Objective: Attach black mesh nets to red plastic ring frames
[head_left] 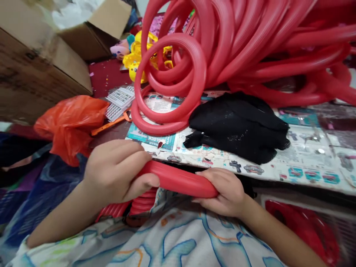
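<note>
A red plastic ring (180, 178) is held near my body, seen almost edge-on below the table's front edge. My left hand (116, 172) wraps round its left end, thumb along the near side. On its right end my right hand (222, 191) is closed, fingers over the top and thumb beneath. Just beyond my hands a black cloth (239, 124) lies crumpled on the table. A big pile of similar red rings (233, 40) fills the back, with a few smaller rings (200, 74) leaning at its left end.
The table has a printed covering (211, 157). To the left are an orange plastic bag (72, 118), white gridded trays (121, 97), an orange strip-like tool (111, 124) and yellow plastic pieces (136, 55). Cardboard boxes (36, 70) stand at far left. A crate with red parts (303, 226) sits lower right.
</note>
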A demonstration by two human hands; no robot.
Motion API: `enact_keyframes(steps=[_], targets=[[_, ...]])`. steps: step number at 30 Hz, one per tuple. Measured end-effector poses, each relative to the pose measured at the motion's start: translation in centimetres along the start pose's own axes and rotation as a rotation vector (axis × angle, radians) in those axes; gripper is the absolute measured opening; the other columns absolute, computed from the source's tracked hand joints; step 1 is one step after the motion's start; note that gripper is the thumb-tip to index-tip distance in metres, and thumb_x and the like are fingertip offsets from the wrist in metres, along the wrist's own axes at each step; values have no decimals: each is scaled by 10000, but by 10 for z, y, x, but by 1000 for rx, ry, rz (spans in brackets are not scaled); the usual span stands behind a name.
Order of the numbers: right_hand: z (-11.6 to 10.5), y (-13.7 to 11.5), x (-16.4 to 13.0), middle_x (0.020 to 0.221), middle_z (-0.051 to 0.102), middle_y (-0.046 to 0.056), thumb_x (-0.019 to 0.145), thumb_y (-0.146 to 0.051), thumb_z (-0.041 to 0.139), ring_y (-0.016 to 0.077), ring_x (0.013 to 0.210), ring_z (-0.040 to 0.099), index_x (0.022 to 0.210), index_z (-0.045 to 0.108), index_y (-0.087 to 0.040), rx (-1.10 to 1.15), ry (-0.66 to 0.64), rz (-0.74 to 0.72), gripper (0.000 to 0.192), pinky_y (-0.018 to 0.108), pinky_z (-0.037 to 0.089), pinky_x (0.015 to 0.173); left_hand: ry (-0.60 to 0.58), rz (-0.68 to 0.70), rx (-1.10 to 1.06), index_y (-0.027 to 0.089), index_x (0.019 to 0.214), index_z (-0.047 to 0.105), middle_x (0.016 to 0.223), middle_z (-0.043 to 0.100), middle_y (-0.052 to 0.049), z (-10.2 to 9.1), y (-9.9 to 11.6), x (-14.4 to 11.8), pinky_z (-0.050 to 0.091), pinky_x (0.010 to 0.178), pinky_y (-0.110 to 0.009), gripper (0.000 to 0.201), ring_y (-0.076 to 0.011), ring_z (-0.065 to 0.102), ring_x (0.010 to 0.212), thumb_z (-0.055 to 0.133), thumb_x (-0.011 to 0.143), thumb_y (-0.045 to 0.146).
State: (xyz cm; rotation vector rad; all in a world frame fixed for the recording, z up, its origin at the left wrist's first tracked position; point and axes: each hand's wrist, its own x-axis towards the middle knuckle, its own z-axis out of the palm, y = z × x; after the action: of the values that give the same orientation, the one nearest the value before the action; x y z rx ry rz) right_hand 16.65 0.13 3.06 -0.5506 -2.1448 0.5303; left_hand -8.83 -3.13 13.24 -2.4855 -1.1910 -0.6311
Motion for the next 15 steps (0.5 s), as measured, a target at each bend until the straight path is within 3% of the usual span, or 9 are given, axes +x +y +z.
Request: enact_keyframes(steps=[4,8,11,15], targets=[[-1,-2,-6,779,726,69,879,-501,582,156,685,700,1019,591,-139,-33,-15,18,389,258,560,632,23,80,39,188,743,520,527,467,-3,16,1,3,372,454,-299,448,-168,501,506,343,963,536],[1,-3,-9,803,735,74,852,-484,627,164,699,703,1018,586,-152,-7,-15,22,374,266,556,638,-17,77,19,213,679,458,491,431,12,17,2,1,343,435,-295,345,-172,490,496,477,934,446],[5,2,-13,837,737,88,807,-505,683,176,741,706,1090,584,-150,56,-19,13,465,270,559,672,-29,98,-31,219,658,438,501,426,21,14,-1,-2,340,435,-278,319,-151,457,489,527,911,392],[14,16,-27,944,722,127,799,-558,667,187,852,702,1241,540,-132,178,-40,-4,627,279,572,748,38,-12,-71,197,624,471,508,389,32,13,-14,-17,282,424,-237,324,-95,389,460,540,898,356]])
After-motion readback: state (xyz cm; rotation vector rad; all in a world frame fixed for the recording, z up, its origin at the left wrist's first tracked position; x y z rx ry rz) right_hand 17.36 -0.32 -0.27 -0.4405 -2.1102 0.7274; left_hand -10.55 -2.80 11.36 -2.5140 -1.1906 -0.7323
